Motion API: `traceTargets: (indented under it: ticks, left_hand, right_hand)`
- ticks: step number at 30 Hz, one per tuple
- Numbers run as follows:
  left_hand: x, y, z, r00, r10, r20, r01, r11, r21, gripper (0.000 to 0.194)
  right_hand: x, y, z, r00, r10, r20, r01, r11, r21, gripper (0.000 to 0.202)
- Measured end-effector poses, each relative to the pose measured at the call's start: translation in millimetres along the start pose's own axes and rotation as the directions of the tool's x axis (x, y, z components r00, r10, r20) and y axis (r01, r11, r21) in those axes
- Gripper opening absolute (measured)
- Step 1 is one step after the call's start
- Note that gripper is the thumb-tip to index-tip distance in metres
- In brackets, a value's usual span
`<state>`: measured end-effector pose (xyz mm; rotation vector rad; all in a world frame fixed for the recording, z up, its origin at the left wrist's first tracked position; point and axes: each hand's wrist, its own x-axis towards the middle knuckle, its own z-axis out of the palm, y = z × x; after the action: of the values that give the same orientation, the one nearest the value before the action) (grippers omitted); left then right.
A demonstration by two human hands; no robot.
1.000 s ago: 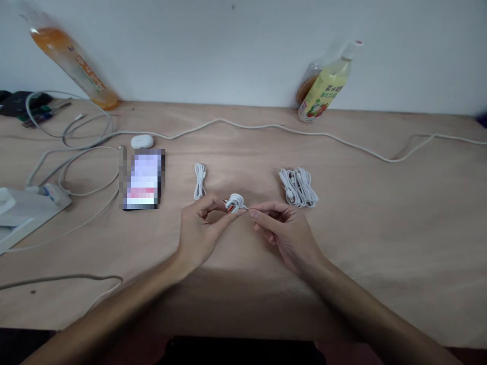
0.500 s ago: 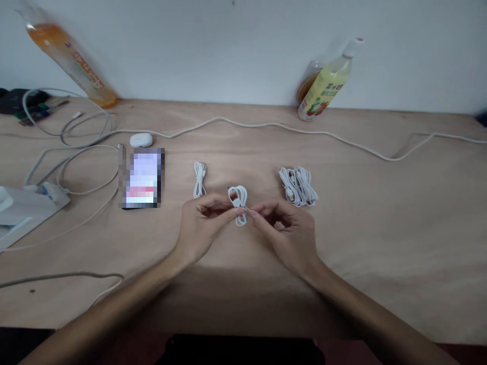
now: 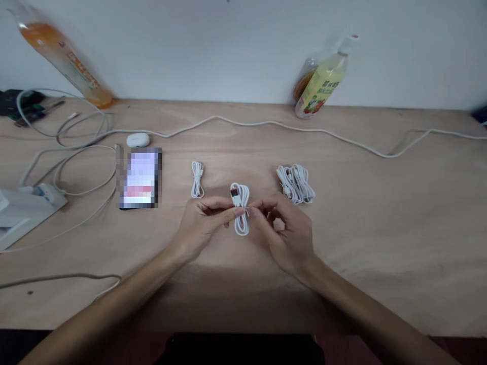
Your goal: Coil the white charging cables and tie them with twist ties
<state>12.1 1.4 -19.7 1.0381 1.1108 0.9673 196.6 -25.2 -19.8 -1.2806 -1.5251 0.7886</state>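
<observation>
My left hand point(image 3: 203, 223) pinches a coiled white USB cable point(image 3: 242, 225) between thumb and fingertips, a little above the table. Its metal plug points up at the top of the bundle. At the middle of the coil, my right hand point(image 3: 287, 230) closes thumb and forefinger on a thin white twist tie point(image 3: 247, 210). Another bundled white cable point(image 3: 197, 180) lies on the table beyond my left hand. Beyond my right hand rests a group of several coiled white cables point(image 3: 297, 184) lying side by side.
A phone point(image 3: 140, 177) and a white earbud case point(image 3: 137, 140) lie at left, near loose cords and a white power strip point(image 3: 34, 215). An orange drink bottle point(image 3: 64, 66) and a yellow one point(image 3: 322, 83) stand by the wall. A long white cord point(image 3: 274, 123) crosses the table's back.
The held cable has turned slightly, so its plug and lower loops show more fully. Both hands stay close together at the coil's middle. The whole view has shifted a little.
</observation>
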Motion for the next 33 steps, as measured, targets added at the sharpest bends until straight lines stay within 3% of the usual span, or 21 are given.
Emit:
traceTargets:
  ticks: [7, 11, 16, 20, 25, 33]
  left_hand:
    - [1.2, -1.1, -0.4, 0.997, -0.038, 0.061, 0.045, 0.993, -0.108, 0.011]
    - [1.5, -2.2, -1.1, 0.997, -0.042, 0.07, 0.049, 0.994, -0.094, 0.011]
    - [0.9, -1.6, -2.1, 0.989, -0.104, 0.109, 0.117, 0.985, -0.126, 0.016]
    - [1.1, -0.4, -1.8, 0.973, -0.176, 0.146, 0.205, 0.955, -0.214, 0.023]
    - [1.2, 2.3, -1.9, 0.96, -0.22, 0.174, 0.259, 0.933, -0.251, 0.027]
    - [0.9, 0.2, -2.2, 0.961, -0.2, 0.191, 0.247, 0.932, -0.264, 0.025]
  right_hand:
    - [3.5, -4.0, -0.6, 0.954, 0.239, 0.182, -0.286, 0.907, 0.31, 0.016]
    - [5.4, -2.2, -2.1, 0.943, 0.252, 0.216, -0.31, 0.902, 0.3, 0.017]
    - [5.9, 3.8, -5.0, 0.984, 0.074, 0.161, -0.097, 0.986, 0.136, 0.009]
    - [6.9, 9.8, -7.4, 0.977, -0.115, 0.181, 0.111, 0.993, 0.033, 0.006]
    - [9.8, 15.1, -10.7, 0.915, -0.35, 0.201, 0.372, 0.924, -0.088, 0.007]
    - [10.7, 24.0, -8.8, 0.793, -0.574, 0.206, 0.609, 0.733, -0.304, 0.012]
